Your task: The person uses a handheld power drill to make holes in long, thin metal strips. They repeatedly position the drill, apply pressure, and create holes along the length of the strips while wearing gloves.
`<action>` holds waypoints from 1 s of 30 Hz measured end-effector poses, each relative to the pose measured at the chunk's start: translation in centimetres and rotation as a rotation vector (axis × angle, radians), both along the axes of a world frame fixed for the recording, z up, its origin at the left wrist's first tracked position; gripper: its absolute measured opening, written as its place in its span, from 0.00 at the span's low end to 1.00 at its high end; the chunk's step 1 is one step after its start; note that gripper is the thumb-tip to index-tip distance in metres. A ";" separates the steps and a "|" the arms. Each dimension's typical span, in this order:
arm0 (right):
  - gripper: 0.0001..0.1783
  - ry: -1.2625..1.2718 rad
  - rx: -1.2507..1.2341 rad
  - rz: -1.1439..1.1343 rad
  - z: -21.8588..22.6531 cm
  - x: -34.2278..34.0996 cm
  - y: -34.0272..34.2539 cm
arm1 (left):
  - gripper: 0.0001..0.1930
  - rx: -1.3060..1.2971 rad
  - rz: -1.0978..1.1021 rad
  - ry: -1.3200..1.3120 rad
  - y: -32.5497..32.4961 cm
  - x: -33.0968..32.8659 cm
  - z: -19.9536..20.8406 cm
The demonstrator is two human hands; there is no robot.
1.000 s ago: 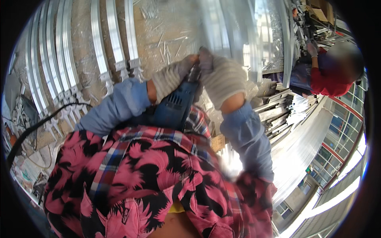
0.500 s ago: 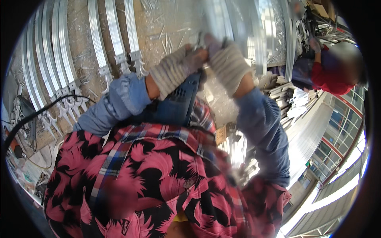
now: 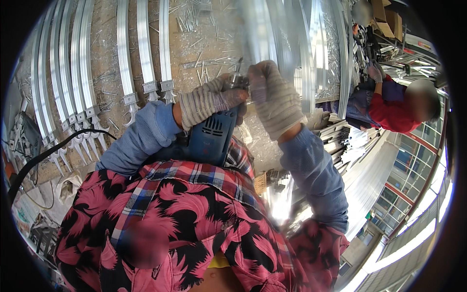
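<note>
My left hand, in a striped knit glove, is wrapped round the front of a blue power drill. The drill's body rests against my front, and its metal chuck with a bit points away from me. Right beside the chuck is my right hand, gloved alike, its fingers curled closed. What it holds, if anything, is hidden. Just beyond it, long silvery metal profiles show blurred.
Several grooved metal profiles with forked ends lie on the left. Metal slivers litter the brown surface. A black cable curves at lower left. At right, a co-worker in red sits near stacked metal lengths and a cardboard box.
My right hand has drawn slightly away from my left at the chuck, and the chuck and bit now show clearly. The view has shifted a little.
</note>
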State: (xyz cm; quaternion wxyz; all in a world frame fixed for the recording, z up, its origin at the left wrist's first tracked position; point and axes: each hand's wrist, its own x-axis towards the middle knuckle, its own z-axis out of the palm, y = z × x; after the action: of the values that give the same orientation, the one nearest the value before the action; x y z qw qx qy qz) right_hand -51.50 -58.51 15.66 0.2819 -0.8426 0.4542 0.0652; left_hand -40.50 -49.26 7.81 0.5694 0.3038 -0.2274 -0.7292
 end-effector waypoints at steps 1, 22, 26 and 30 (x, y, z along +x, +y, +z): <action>0.19 -0.115 0.009 -0.059 -1.0 -0.4 0.2 | 0.20 0.008 -0.017 -0.024 0.0 -0.1 0.0; 0.20 -0.217 -0.035 0.005 -1.7 0.8 -1.4 | 0.30 0.000 -0.044 0.068 -1.1 0.0 -2.4; 0.14 -0.474 0.205 -0.314 -4.3 0.2 -0.5 | 0.28 0.027 0.048 -0.190 -0.3 -0.2 -0.2; 0.09 -0.274 0.193 -0.221 -4.4 0.4 -0.2 | 0.25 0.098 0.091 -0.232 0.4 -1.1 -0.8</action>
State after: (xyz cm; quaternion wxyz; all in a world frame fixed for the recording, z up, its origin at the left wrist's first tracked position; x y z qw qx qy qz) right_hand -51.15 -58.68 11.28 0.4261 -0.7576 0.4929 -0.0382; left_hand -41.60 -48.89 7.03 0.5564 0.4236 -0.2416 -0.6728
